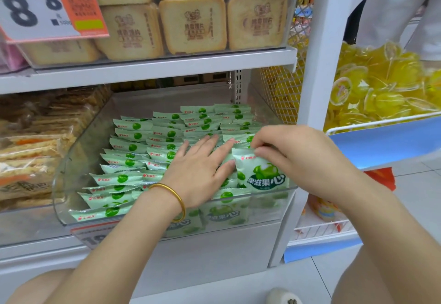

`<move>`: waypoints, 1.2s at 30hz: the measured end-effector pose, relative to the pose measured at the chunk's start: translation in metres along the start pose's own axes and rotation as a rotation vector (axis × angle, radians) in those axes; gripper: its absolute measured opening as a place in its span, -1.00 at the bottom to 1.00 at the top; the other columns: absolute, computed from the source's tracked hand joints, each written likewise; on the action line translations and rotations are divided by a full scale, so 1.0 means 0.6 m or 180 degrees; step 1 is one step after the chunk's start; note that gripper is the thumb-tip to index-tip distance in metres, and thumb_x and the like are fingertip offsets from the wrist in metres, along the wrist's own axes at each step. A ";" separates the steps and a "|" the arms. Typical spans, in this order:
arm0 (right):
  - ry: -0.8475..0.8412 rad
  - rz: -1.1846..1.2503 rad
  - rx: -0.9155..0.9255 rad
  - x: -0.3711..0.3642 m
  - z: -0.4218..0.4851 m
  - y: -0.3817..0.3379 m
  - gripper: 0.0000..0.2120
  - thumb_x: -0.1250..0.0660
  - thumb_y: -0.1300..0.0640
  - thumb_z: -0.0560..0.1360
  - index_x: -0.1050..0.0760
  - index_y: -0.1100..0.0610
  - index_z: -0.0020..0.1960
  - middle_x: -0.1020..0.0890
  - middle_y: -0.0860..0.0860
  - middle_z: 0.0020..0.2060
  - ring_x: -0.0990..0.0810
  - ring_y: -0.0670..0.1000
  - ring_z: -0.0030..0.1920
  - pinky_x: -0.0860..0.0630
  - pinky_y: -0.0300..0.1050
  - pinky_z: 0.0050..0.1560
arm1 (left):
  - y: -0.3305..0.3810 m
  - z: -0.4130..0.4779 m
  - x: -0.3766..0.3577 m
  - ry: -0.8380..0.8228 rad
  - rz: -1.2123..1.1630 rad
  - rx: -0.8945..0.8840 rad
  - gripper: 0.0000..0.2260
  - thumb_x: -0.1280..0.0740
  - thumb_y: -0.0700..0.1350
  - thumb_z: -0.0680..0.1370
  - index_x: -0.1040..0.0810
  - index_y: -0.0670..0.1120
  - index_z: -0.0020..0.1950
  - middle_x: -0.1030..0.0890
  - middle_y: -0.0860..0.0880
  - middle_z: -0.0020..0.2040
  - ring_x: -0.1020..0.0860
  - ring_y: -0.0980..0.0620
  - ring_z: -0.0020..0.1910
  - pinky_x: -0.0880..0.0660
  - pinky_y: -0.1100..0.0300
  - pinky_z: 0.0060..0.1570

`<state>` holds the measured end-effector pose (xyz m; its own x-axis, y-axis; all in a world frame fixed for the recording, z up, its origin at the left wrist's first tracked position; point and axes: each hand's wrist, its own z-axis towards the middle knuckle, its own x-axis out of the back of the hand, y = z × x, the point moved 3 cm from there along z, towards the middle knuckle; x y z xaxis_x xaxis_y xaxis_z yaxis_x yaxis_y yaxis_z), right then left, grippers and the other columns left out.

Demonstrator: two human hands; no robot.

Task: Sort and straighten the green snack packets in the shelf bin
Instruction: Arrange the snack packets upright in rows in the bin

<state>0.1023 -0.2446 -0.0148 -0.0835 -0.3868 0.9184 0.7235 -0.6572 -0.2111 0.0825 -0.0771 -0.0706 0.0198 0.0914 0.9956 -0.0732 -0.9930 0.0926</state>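
Note:
A clear plastic bin (pixel 71 160) on the lower shelf holds several pale green snack packets (pixel 133 146) standing in rows. My left hand (pixel 200 172), with a gold bangle at the wrist, lies flat with fingers spread on the packets in the middle of the bin. My right hand (pixel 291 153) pinches the top edge of one green packet (pixel 260 172) that stands upright at the bin's front right corner, its printed face towards me. More packets show through the bin's front wall.
Boxed toast-like cakes (pixel 193 24) fill the shelf above, with a price sign (pixel 47 2) at upper left. Rice-cracker packs (pixel 31 151) lie left of the bin. Yellow wrapped candies (pixel 381 88) fill a wire basket on the right. A white upright post (pixel 317 65) stands between.

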 end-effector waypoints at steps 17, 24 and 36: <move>0.1394 0.2831 -0.0387 -0.020 0.053 0.003 -0.74 -0.37 0.16 0.49 -0.53 -0.09 0.13 -0.60 -0.06 0.05 -0.60 -0.11 0.01 -0.54 -0.12 0.06 | 0.007 -0.053 0.062 0.1066 -0.3795 -0.0805 -0.42 -0.31 -0.36 0.51 -0.31 0.17 0.38 -0.42 0.11 0.28 -0.55 0.23 0.13 -0.54 0.27 0.03; 0.0074 0.4093 -0.0250 -0.050 0.044 -0.010 -0.43 -0.45 0.24 0.30 -0.46 -0.06 0.27 -0.56 0.00 0.19 -0.65 0.06 0.01 -0.62 -0.10 -0.19 | -0.028 -0.058 0.058 0.0903 -0.4545 -0.0711 -0.35 -0.34 -0.43 0.45 -0.32 0.15 0.38 -0.40 0.10 0.36 -0.61 0.08 0.09 -0.56 0.21 0.03; -0.0232 0.4307 0.0025 -0.066 0.053 -0.012 -0.24 -0.45 0.37 0.24 -0.37 -0.06 0.36 -0.47 -0.05 0.32 -0.56 0.14 0.18 -0.61 0.02 -0.02 | -0.047 -0.073 0.059 0.0714 -0.4586 -0.0815 -0.24 -0.36 -0.40 0.36 -0.28 0.21 0.39 -0.39 0.10 0.37 -0.60 0.01 0.13 -0.56 0.20 0.01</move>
<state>0.1222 -0.2039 -0.0389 0.7267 -0.6868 0.0098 0.2129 0.2117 -0.9539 0.0413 -0.0425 -0.0376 0.0771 0.9967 0.0250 -0.2950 -0.0011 0.9555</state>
